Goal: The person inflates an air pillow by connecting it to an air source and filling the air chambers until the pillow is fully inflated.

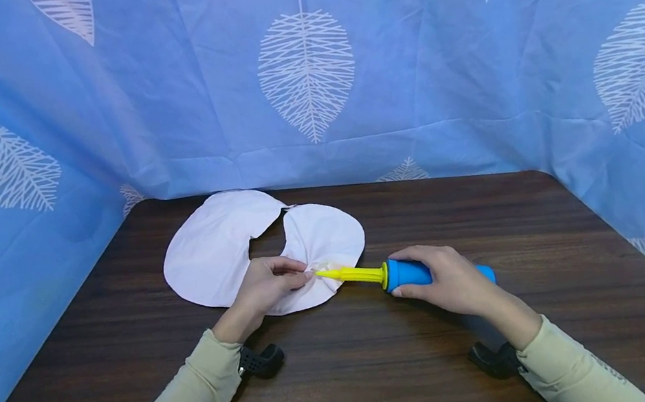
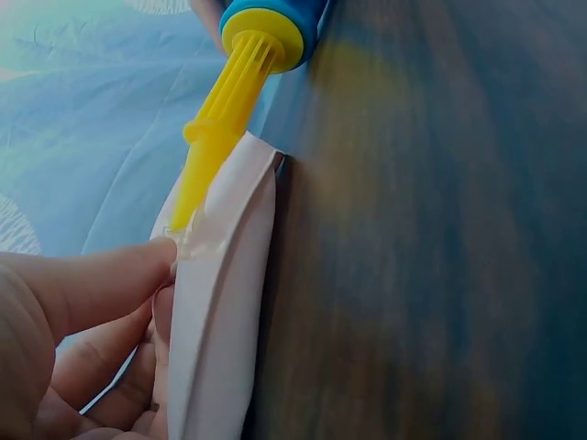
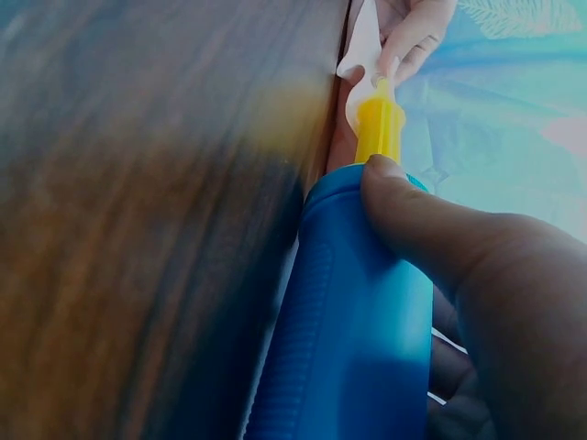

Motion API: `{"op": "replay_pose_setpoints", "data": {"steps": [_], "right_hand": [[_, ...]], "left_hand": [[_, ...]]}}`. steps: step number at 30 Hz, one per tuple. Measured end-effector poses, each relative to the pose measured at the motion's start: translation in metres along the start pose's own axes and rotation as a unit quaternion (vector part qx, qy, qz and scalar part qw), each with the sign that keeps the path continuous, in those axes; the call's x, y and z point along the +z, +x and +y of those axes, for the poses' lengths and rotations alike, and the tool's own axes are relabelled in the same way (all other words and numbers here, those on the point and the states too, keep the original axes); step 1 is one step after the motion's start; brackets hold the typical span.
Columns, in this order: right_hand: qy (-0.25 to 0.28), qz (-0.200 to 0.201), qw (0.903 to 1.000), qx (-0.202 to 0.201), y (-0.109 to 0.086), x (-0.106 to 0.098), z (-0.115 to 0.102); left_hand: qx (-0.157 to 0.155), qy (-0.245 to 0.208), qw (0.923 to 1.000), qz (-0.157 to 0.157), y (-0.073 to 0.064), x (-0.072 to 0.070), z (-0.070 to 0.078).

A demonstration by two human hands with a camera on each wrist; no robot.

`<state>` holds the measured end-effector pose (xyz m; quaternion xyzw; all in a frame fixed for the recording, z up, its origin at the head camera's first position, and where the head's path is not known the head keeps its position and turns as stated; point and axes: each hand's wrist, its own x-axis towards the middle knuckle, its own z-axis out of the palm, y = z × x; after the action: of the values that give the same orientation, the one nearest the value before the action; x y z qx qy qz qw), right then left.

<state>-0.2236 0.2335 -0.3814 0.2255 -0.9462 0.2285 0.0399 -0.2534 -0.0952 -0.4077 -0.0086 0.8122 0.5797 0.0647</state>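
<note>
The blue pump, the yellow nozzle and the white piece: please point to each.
Blue pump (image 3: 353,302), right wrist view: on its body.
Yellow nozzle (image 2: 215,133), left wrist view: on its middle.
White piece (image 1: 208,256), head view: on its larger lobe.

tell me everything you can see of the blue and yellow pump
The pump looks plastic: a smooth blue barrel with a ribbed strip, and a yellow, ridged nozzle tapering to a tip. The right hand grips the barrel. Near level, it points toward the left hand, its tip at a clear fitting on the white piece; how far in is hidden. Whether it touches the table is unclear.
</note>
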Motion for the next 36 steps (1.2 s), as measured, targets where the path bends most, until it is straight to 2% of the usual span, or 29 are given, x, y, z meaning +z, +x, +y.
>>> {"op": "replay_pose_setpoints", "data": {"steps": [6,15,26,31,36], "right_hand": [[-0.001,-0.001,1.0,-0.001,0.0,0.0,0.0],[-0.002,-0.002,1.0,0.002,0.001,0.001,-0.001],[-0.005,0.005,0.9999,-0.01,0.0,-0.001,0.001],[-0.003,0.005,0.9999,-0.011,-0.001,0.0,0.001],[-0.003,0.006,0.9999,-0.01,-0.001,0.0,0.002]], "left_hand": [[0.013,0.022,0.9996,0.014,-0.003,0.001,0.002],[0.03,0.041,0.9986,0.013,-0.002,0.0,0.001],[0.021,-0.011,0.9991,0.036,-0.004,0.006,0.002],[0.013,-0.035,0.9986,0.038,-0.007,0.009,0.002],[0.009,-0.039,0.9986,0.035,-0.007,0.01,0.001]]}}
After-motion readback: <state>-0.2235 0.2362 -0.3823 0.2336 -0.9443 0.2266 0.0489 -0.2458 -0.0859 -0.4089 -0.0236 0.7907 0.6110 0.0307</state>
